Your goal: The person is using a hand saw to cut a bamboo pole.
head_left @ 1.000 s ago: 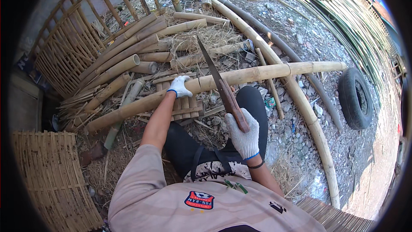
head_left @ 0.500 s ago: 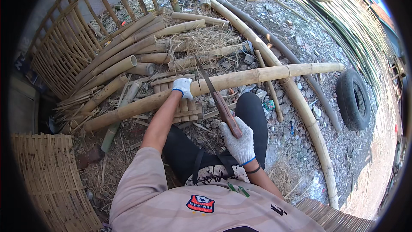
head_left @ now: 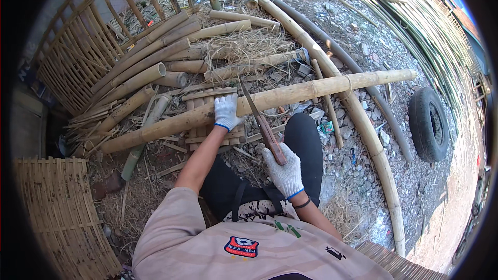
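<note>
A long, pale bamboo pole lies crosswise in front of me, over a low slatted wooden stand. My left hand, in a white knit glove with a blue cuff, is closed over the pole above that stand, fingers reaching over its far side. In my right hand, gloved alike, is the brown wooden handle of a hand saw. Its dark, narrow blade slants up and away across the pole, just right of my left hand. Whether the teeth touch the bamboo I cannot tell.
Cut bamboo lengths are heaped at the left, near a slatted bamboo frame. A woven bamboo panel lies lower left. Another long pole passes under mine at the right, near a black tyre. Rubble covers the ground there.
My left hand has shifted slightly right and nearer on the pole, its fingers now showing over the top. My right hand and the saw have moved slightly left.
</note>
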`<state>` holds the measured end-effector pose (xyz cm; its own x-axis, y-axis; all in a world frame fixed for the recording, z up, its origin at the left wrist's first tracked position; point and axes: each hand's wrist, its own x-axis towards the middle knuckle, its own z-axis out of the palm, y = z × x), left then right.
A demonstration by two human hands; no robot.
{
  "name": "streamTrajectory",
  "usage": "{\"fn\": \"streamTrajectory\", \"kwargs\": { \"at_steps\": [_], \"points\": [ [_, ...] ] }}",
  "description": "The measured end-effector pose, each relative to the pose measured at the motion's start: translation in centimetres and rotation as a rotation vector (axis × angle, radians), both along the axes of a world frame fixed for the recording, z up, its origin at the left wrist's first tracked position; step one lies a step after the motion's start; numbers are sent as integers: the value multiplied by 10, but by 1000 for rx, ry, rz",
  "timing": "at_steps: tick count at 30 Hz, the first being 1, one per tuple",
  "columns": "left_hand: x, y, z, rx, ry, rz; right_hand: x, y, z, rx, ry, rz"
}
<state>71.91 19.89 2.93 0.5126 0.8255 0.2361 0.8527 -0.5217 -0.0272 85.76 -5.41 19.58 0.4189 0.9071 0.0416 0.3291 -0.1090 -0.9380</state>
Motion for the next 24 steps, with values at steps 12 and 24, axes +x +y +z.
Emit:
{"fn": "streamTrajectory", "kwargs": {
  "at_steps": [12, 24],
  "points": [
    [9, 6, -18, 63, -18, 82, -20, 8, -15, -64, 52, 18],
    [8, 8, -8, -138, 97, 88, -46, 35, -33, -64, 68, -36]
  ]
}}
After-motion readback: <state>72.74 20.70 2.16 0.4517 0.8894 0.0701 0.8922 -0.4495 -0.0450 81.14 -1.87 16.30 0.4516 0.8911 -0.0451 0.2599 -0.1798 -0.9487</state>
